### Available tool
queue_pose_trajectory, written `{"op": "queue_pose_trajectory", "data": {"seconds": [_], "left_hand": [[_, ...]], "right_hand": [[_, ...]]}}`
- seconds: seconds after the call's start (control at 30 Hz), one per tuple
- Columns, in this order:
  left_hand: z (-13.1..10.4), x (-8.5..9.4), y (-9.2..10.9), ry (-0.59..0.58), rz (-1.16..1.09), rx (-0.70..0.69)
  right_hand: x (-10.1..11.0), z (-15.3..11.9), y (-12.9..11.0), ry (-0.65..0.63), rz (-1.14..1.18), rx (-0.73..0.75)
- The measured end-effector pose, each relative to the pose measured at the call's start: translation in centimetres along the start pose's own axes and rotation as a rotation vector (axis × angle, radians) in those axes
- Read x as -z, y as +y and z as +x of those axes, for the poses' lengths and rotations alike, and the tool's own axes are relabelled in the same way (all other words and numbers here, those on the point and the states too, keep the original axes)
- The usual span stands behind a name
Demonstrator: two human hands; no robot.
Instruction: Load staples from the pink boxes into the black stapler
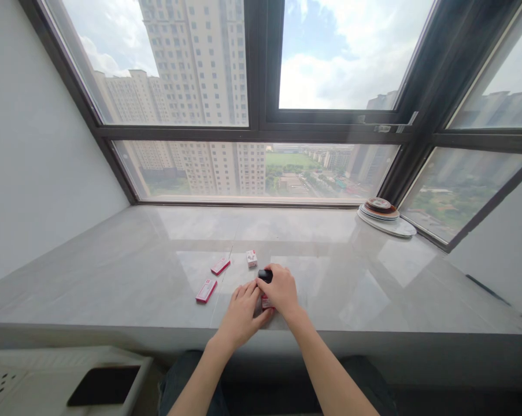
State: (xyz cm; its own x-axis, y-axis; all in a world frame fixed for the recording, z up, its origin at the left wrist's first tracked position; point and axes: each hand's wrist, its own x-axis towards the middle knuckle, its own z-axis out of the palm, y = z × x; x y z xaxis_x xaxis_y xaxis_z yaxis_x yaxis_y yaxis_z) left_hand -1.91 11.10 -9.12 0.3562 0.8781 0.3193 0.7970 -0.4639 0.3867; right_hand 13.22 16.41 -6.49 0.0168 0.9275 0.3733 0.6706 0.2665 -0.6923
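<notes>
At the near edge of the sill, my right hand [282, 289] is closed around a small black object [265, 275] with a rounded end. Close against it, my left hand [242, 309] curves its fingers and thumb around a small red-and-white item [266, 301], mostly covered by both hands. Whether the black object and this item are joined I cannot tell. Just beyond the fingers stands a small white box [252, 259] with red markings. Two flat pink-and-white boxes lie to the left, a farther one [220, 266] and a nearer one [206, 290].
The pale glossy windowsill [113, 271] runs below dark-framed windows [256, 134]. Stacked plates [384, 216] sit in the far right corner. Below the sill at left, a dark phone-like slab [104, 386] lies on a white plastic surface [35, 381]. A thin dark strip [487, 290] is at right.
</notes>
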Motion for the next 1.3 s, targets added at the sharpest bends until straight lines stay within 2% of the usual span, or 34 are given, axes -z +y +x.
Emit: {"op": "queue_pose_trajectory", "data": {"seconds": [0.13, 0.27, 0.4, 0.5, 0.6, 0.67, 0.73, 0.8, 0.97, 1.1, 1.2, 1.3], "left_hand": [[-0.1, 0.2, 0.4, 0.011, 0.001, 0.008], [-0.1, 0.4, 0.7, 0.024, -0.025, 0.017], [-0.2, 0.7, 0.6, 0.031, -0.077, 0.051], [-0.2, 0.6, 0.4, 0.031, -0.097, 0.059], [-0.1, 0.3, 0.2, 0.035, -0.114, 0.060], [-0.1, 0.2, -0.1, 0.034, -0.134, 0.067], [0.0, 0.4, -0.4, 0.015, -0.162, 0.069], [0.0, 0.7, -0.7, -0.011, -0.191, 0.059], [0.0, 1.3, -0.8, -0.022, -0.202, 0.041], [-0.1, 0.8, -0.2, 0.016, -0.138, 0.049], [-0.2, 0.5, 0.2, 0.033, -0.093, 0.048], [-0.1, 0.4, 0.4, 0.042, -0.082, 0.055]], "right_hand": [[1.6, 1.2, 1.4, 0.133, 0.394, -0.174], [4.7, 1.0, 5.8, 0.213, 0.803, -0.463], [7.9, -0.8, 10.4, 0.130, 0.810, -0.648], [8.4, -2.3, 11.4, -0.078, 0.657, -0.729], [6.6, -3.4, 9.7, -0.360, 0.483, -0.599], [4.9, -3.8, 8.0, -0.431, 0.393, -0.423], [3.8, -3.9, 6.7, -0.408, 0.321, -0.257], [3.6, -3.7, 6.3, -0.384, 0.292, -0.180], [5.9, -2.7, 7.8, -0.370, 0.201, -0.272], [6.8, -1.4, 6.7, -0.213, 0.088, -0.163], [5.6, -0.6, 4.7, -0.244, 0.065, -0.094], [3.3, -0.1, 3.4, -0.321, 0.086, -0.105]]}}
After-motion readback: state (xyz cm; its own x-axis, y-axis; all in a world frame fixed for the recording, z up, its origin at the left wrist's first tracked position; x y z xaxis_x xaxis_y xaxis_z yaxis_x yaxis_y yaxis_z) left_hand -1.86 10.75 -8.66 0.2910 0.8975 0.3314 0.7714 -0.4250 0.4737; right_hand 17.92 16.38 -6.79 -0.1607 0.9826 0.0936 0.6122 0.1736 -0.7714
